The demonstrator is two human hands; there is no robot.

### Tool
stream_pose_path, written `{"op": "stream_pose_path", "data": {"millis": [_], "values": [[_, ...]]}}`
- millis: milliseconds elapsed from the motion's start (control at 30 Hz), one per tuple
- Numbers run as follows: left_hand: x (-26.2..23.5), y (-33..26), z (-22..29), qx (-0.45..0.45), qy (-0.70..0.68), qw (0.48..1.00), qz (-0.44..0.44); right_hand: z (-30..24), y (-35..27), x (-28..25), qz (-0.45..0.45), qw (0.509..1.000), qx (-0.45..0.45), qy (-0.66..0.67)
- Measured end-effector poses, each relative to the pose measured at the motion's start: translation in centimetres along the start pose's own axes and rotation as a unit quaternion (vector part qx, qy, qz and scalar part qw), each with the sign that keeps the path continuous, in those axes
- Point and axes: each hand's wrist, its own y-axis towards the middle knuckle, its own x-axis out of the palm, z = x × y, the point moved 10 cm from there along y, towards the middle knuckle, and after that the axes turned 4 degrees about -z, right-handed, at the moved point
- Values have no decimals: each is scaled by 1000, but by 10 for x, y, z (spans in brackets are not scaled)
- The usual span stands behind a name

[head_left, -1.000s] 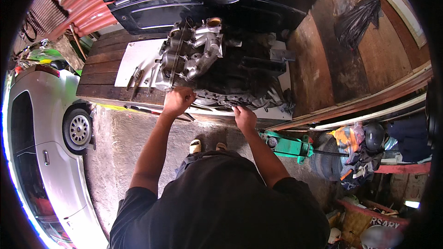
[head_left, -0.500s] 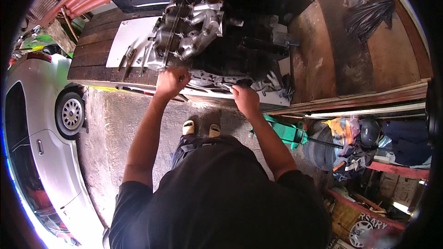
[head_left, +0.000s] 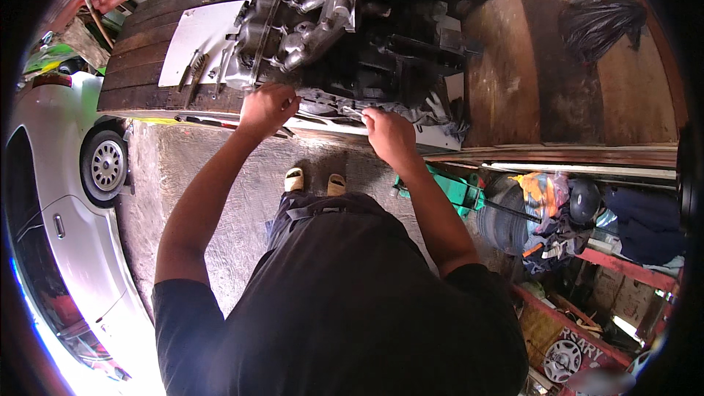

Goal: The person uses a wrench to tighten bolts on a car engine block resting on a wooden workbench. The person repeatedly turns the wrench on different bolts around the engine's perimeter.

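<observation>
An engine (head_left: 381,73) lies on the bench, dark on the right, with a silver intake manifold (head_left: 315,37) on its left part. My left hand (head_left: 268,110) is closed at the engine's near edge, just below the manifold; whatever its fingers hold is hidden. To its right, my right hand (head_left: 389,133) pinches a thin silver tool (head_left: 353,111), whose far end points left against the engine's near side. The tool's exact kind is too small to make out. Several hand tools (head_left: 194,72) lie on a white board (head_left: 180,44) left of the engine.
The wooden bench (head_left: 139,66) spans the front, with a black plastic bag (head_left: 601,26) at its far right. A green floor jack (head_left: 451,191) and a tyre (head_left: 504,224) stand below on the right. A silver car (head_left: 81,242) is parked on the left.
The view has shifted, so the bench and engine sit slightly higher in the picture. Both hands stay at the engine's near edge, and the right still grips the thin silver tool.
</observation>
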Motion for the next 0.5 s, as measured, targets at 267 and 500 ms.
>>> {"op": "stream_pose_path", "data": {"millis": [267, 500], "values": [[-2, -1, -2, -12, -39, 999, 16, 65, -23, 64, -18, 959, 86, 270], [-4, -4, -6, -22, -59, 997, 34, 68, -27, 127, -42, 930, 129, 342]]}}
